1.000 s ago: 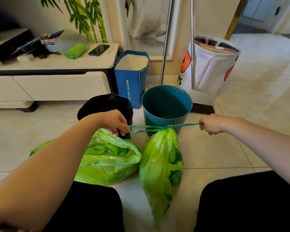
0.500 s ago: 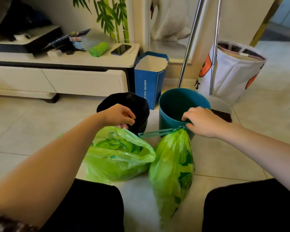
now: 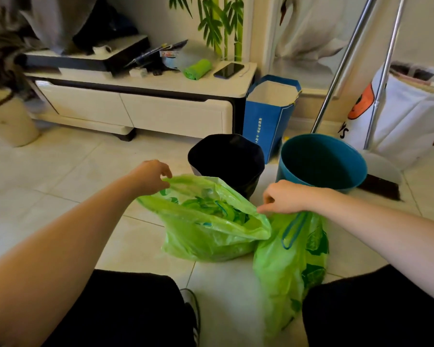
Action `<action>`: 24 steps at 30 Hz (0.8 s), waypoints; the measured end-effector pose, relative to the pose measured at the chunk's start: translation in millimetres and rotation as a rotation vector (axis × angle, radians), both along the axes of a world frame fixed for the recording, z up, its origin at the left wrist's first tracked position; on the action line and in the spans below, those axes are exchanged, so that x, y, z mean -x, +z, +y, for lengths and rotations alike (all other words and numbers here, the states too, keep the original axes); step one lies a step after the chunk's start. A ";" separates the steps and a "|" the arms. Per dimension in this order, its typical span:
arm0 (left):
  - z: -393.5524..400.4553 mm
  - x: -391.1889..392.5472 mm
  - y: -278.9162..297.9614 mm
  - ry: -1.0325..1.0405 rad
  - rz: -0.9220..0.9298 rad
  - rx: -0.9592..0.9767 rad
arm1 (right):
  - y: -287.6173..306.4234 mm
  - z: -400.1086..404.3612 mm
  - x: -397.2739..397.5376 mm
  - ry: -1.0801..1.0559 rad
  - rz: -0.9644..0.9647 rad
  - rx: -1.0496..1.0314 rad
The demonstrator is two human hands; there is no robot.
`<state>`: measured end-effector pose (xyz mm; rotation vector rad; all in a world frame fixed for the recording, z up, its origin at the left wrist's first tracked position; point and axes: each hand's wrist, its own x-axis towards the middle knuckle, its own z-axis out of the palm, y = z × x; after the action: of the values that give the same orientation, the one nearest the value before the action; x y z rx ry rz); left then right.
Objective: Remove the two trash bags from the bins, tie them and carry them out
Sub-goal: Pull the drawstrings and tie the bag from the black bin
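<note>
A tiled living-room floor (image 3: 60, 186) fills the frame, with a low white cabinet (image 3: 145, 108) along the wall at upper left, a blue paper bag (image 3: 268, 116) beside it, and two empty bins at centre: a black bin (image 3: 226, 159) and a teal bin (image 3: 321, 161) to its right.

A second ago my hands were pulling the drawstring of the right-hand trash bag (image 3: 291, 271) taut in opposite directions. Now that bag rests on the floor at lower right, leaning by my knee, its neck cinched and its blue string (image 3: 292, 231) hanging slack in a loop. I judge its tying done. Both hands have moved over to the open trash bag (image 3: 206, 236), which sits on the floor at centre, just in front of the black bin and touching the tied bag. Its mouth gapes, so it still needs closing before anything is carried out.

My left hand (image 3: 149, 176) reaches forward from lower left, arm nearly straight, thumb and fingers pinching the far left edge of the open bag's rim. My right hand (image 3: 286, 196) comes in from the right, palm down, fingers curled together at the rim's near right corner; whether its grip has caught the plastic yet, I cannot tell.
</note>
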<state>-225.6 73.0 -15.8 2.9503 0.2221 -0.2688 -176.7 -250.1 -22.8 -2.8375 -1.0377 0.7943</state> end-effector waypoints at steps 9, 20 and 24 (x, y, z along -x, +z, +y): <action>58.0 21.7 -30.8 0.285 0.179 -0.013 | -21.5 16.4 2.9 -0.046 0.013 0.039; 40.1 29.6 -31.8 0.648 0.091 0.756 | -19.3 21.9 -3.0 -0.316 0.084 -0.204; 38.3 26.5 -17.4 0.763 -0.079 1.004 | -17.6 15.8 -0.7 -0.380 0.128 -0.221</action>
<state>-252.0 111.4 -33.3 1.7273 0.8638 -0.0952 -176.1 -234.2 -40.4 -2.6322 -0.5080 0.7559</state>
